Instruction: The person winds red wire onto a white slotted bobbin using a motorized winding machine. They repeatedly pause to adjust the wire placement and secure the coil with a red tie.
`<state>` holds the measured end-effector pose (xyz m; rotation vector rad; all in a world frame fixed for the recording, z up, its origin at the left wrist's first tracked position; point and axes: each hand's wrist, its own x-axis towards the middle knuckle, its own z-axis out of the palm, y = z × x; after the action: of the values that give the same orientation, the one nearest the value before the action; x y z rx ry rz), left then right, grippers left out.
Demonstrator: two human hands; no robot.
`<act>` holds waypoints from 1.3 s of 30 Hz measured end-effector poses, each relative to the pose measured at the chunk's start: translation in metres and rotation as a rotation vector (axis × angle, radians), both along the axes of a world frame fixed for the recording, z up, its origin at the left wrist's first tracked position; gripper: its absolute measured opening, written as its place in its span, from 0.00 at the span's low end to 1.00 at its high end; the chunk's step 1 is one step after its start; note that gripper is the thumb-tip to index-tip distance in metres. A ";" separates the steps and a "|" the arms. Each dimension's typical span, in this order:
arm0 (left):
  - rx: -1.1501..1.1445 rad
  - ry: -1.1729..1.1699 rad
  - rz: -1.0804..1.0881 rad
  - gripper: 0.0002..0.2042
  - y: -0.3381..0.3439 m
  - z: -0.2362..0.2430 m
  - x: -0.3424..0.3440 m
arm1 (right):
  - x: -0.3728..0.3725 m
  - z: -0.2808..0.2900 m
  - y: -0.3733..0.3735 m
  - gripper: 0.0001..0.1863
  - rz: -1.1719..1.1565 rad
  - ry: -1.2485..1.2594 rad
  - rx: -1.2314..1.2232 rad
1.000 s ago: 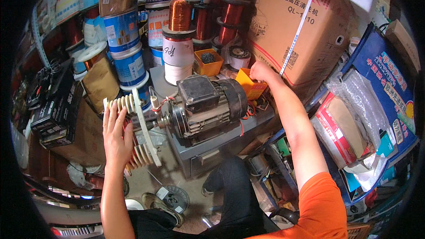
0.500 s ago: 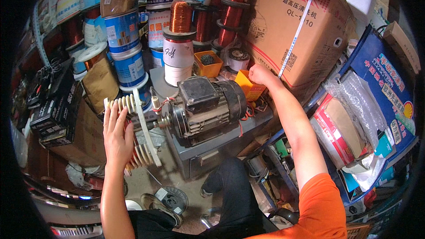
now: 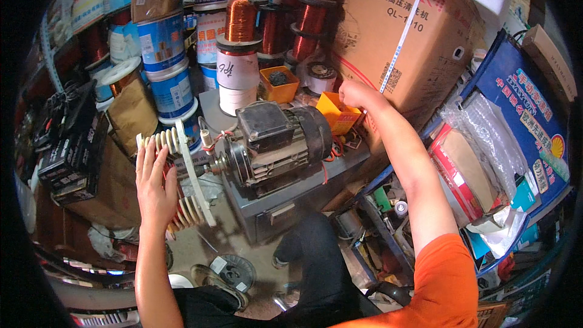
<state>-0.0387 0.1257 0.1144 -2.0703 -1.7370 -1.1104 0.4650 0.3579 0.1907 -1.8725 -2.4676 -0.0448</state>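
Note:
My left hand [image 3: 154,182] lies with its fingers stretched out along the pale, ribbed winding former [image 3: 194,176], which is mounted on a shaft. To the right of the former, a dark electric motor [image 3: 276,146] sits on a grey cabinet [image 3: 267,208]. My right hand [image 3: 359,95] is closed at the far right rim of a small yellow bin [image 3: 340,123]; its fingertips are turned away, so what they hold, if anything, is hidden. A second yellow bin [image 3: 280,92] behind the motor contains dark small pieces.
Spools of copper wire [image 3: 242,21] and blue tubs [image 3: 175,91] are stacked behind. A large cardboard box [image 3: 388,30] stands at the back right. On the right are a blue panel [image 3: 516,109] and bubble wrap [image 3: 486,140]. A black reel [image 3: 234,272] lies on the floor.
The whole view has shifted slightly. My right hand has edged a little to the right at the yellow bin's rim, uncovering more of its opening. My left hand stays at the former.

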 end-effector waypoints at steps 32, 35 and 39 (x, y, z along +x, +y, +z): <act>0.035 -0.012 -0.010 0.21 -0.001 -0.001 -0.001 | 0.008 -0.003 -0.012 0.12 0.004 -0.035 0.017; 0.023 -0.006 -0.004 0.21 -0.001 0.000 0.000 | 0.014 -0.004 -0.009 0.12 0.001 0.031 0.011; 0.018 -0.003 0.001 0.21 0.000 -0.001 -0.001 | 0.015 -0.008 -0.004 0.12 -0.046 0.085 0.010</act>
<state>-0.0392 0.1253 0.1135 -2.0581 -1.7232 -1.1249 0.4799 0.3540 0.1823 -1.8856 -2.3651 0.0212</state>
